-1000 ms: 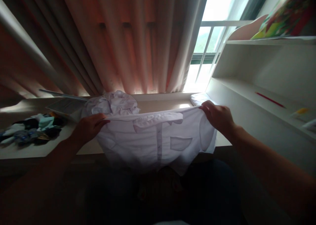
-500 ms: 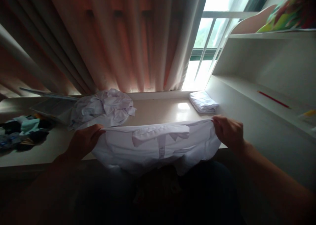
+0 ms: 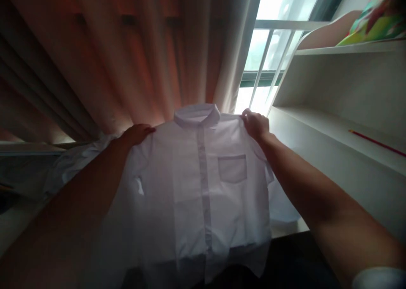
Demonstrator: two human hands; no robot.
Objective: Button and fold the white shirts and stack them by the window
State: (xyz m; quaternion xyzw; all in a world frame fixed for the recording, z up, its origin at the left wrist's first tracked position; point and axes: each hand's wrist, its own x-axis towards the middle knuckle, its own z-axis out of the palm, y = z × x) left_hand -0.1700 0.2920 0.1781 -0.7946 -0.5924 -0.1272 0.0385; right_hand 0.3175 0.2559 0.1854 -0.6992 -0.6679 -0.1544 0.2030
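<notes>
The person holds a white shirt (image 3: 196, 183) up in front of them, spread flat and facing them, between their chest and the curtain (image 3: 142, 56). It hangs upright: the collar (image 3: 196, 113) is at the top, and the long axis runs straight down along the button strip (image 3: 203, 175) to the hem, which is lost in shadow low in the view. The chest pocket (image 3: 232, 168) sits right of the strip, just below the right hand.

The left hand (image 3: 136, 133) grips one shoulder of the shirt, with its fingers (image 3: 147, 130) pressed together and curled over the top edge. The right hand (image 3: 255, 124) grips the other shoulder, its fingers (image 3: 247, 116) closed in a pinch on the cloth beside the collar. Both arms reach forward at about the same height, so the shoulder line lies level.

Behind the shirt's left side, a crumpled pale cloth (image 3: 72, 166) lies on the worktop (image 3: 288, 229), partly hidden by the left forearm. To the right are a bright window (image 3: 269, 69) and a white shelf unit (image 3: 333, 94), with a red pencil (image 3: 377, 142) lying on one shelf.
</notes>
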